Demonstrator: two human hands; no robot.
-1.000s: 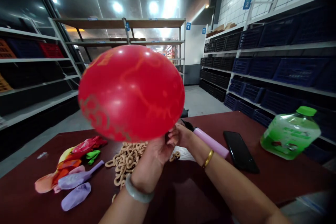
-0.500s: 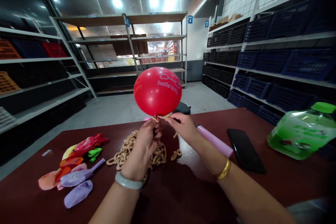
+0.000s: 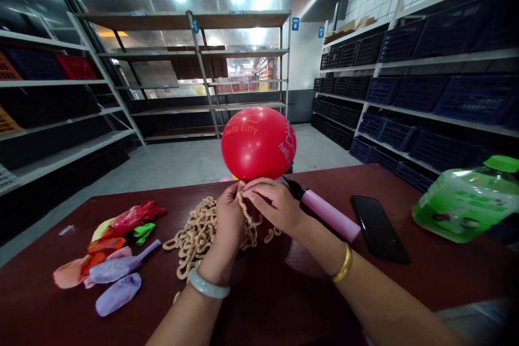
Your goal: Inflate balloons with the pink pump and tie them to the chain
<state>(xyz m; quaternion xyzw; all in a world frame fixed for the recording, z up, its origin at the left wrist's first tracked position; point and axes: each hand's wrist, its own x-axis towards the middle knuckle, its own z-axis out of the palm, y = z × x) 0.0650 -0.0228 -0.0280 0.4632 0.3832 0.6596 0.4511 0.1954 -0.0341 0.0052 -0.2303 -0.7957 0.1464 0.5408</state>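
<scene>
A red inflated balloon with white print stands just above my two hands at the far middle of the dark red table. My left hand is closed on a strand of the beige plastic chain, lifted up to the balloon's neck. My right hand pinches at the balloon's neck right beside it, fingers pressed together over the chain. The rest of the chain lies heaped on the table under and left of my hands.
Several limp uninflated balloons lie at the left. A pink hand pump, a black phone and a green bottle on its side lie at the right. Shelving with crates lines both sides.
The balloon went from close to the camera down to the table's far middle and turned. My hands dropped onto the chain heap and lifted a strand to the balloon's neck.
</scene>
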